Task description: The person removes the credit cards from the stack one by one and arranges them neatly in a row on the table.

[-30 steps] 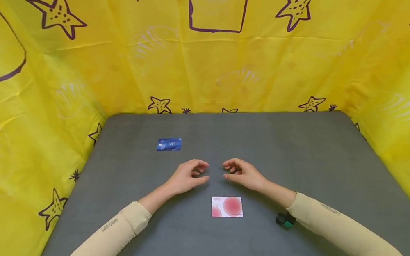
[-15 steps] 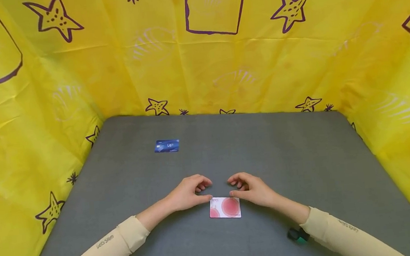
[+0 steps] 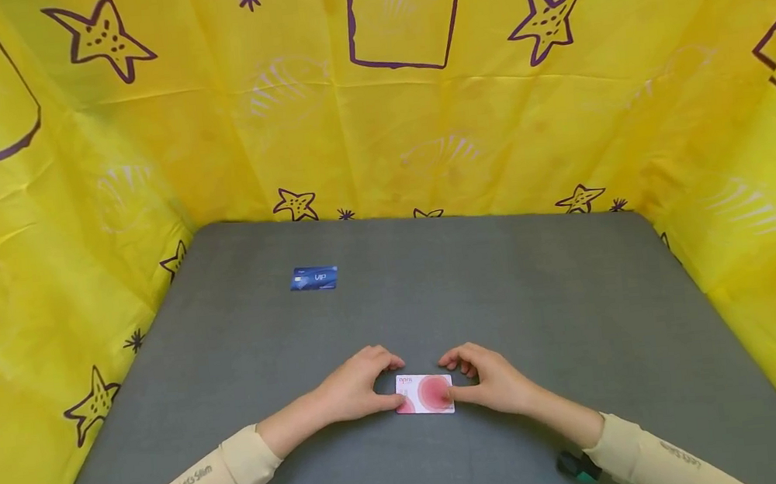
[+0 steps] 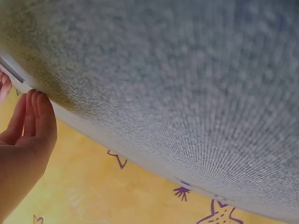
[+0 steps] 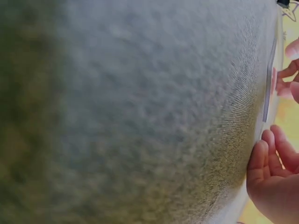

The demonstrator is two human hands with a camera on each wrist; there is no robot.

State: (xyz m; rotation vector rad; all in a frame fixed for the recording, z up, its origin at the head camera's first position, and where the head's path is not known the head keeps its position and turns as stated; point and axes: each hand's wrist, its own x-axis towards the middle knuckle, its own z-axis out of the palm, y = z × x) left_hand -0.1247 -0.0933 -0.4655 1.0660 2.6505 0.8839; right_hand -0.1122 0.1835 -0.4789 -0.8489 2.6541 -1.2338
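Note:
A white card with pink circles (image 3: 427, 392) lies flat on the grey table (image 3: 504, 285). My left hand (image 3: 360, 385) is at its left side, the thumb tip over the card's left edge. On the opposite side, my right hand (image 3: 496, 380) has its thumb tip at the right edge. Both hands keep their other fingers loosely bent beyond the card's far corners, apart from the thumbs. In the left wrist view the fingertips of the left hand (image 4: 32, 135) are low at the table surface. The right wrist view shows the right hand (image 5: 275, 182) low at the table too.
A blue VIP card (image 3: 313, 278) lies farther back on the left. Beside the right sleeve is a small black and green object (image 3: 578, 467), partly hidden. Yellow cloth (image 3: 386, 149) with starfish drawings hangs behind the table and along both sides.
Both hands have come nearer to me, from beyond the pink and white card to its two sides, and the thumbs now meet its edges. Neither card has visibly moved on the table.

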